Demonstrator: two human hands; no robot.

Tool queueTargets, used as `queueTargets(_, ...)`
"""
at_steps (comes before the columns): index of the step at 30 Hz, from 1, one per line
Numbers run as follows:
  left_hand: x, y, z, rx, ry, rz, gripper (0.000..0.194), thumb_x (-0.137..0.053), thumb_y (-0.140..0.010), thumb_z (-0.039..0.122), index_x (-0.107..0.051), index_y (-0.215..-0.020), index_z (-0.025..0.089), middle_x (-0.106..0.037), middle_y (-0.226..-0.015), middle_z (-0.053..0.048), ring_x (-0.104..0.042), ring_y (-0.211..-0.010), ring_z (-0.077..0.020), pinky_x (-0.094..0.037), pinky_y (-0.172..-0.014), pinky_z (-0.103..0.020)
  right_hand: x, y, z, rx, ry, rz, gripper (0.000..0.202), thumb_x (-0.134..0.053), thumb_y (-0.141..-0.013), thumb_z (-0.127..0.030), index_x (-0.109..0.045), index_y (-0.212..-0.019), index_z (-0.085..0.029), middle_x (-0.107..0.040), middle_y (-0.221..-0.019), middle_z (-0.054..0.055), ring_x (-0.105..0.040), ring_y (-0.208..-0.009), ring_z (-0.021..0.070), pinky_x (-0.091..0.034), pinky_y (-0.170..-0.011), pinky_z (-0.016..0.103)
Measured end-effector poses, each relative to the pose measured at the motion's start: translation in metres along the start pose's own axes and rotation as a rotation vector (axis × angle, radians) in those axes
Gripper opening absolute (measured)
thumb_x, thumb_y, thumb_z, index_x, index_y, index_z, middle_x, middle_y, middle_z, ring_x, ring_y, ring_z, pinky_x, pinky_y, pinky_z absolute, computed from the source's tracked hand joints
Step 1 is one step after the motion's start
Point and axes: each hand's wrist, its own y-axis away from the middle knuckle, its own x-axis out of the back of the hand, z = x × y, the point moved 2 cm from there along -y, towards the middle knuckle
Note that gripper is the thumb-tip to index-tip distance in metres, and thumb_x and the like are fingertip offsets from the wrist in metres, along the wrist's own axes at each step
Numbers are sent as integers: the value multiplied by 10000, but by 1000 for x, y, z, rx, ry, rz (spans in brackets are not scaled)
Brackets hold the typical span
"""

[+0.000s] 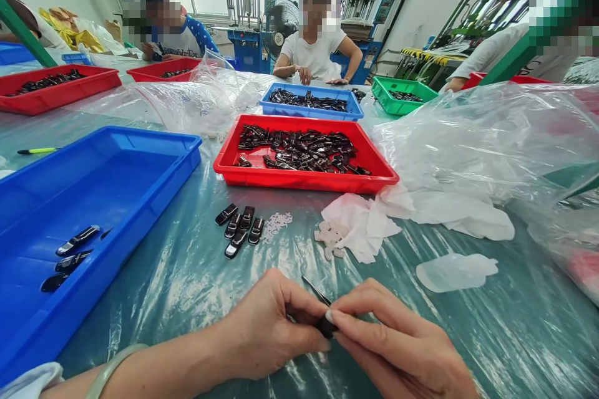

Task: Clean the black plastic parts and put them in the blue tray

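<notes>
My left hand [276, 324] and my right hand [393, 336] meet low in the middle, pinched around a small black part [326, 326]. A thin pointed metal tool [314, 290] sticks out up and left from between the fingers; which hand bears it I cannot tell. Beyond my hands lie several glossy black parts [238, 230] beside a small heap of pale bits [277, 226]. The red tray [299, 182] behind them holds a pile of similar black parts. A few more rest in the blue tray [126, 156] at the left.
A white cloth [367, 230], pale pieces [331, 235] and a translucent bottle [456, 272] lie right of centre. Clear plastic sheeting [486, 137] bulges at the right. Farther back stand a smaller blue tray [311, 113], a green tray [393, 103] and several people at the table.
</notes>
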Motion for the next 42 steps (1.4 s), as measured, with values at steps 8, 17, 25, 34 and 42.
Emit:
queueTargets(8, -1, 1, -1, -52, -85, 47, 99, -559, -664, 130, -650, -650, 94, -319, -524, 49, -267, -536, -65, -220, -484, -204, -5, 1, 7, -155, -50, 56, 249, -557, -786, -58, -656, -889, -261, -572, -783, 4, -558, -615, 85, -452, -504, 173)
queueTargets(17, 0, 2, 0, -83, -152, 54, 85, -535, -655, 113, -558, -573, 108, -300, -522, 52, -255, -522, -61, -207, -466, -207, -7, 3, 7, -197, -46, 10, 180, -562, -793, -98, -677, -820, -234, -557, -772, 18, -534, -587, 81, -427, -492, 165)
queueTargets(25, 0, -3, 1, 30, 16, 34, 80, -544, -597, 93, -517, -530, 128, -347, -456, 66, -271, -456, -52, -205, -423, -196, -6, -4, 7, -199, -113, -28, 206, -528, -813, -101, -670, -867, -240, -569, -771, 20, -564, -645, 106, -448, -538, 194)
queueTargets(34, 3, -2, 1, 50, 99, 52, 23, -600, -578, 85, -589, -564, 99, -421, -467, 67, -317, -466, -41, -243, -442, -168, -8, -57, 34, -275, 86, -56, 134, -526, -806, -102, -638, -782, -173, -638, -768, 24, -599, -712, 132, -480, -648, 246)
queueTargets(42, 3, -2, -5, 60, 83, 72, 182, -633, -564, 92, -705, -731, 84, -545, -559, 27, -426, -520, -66, -319, -478, -165, -54, -94, 53, -311, 362, -181, 116, -549, -856, -221, -589, -796, -130, -598, -789, -4, -574, -705, 112, -487, -665, 296)
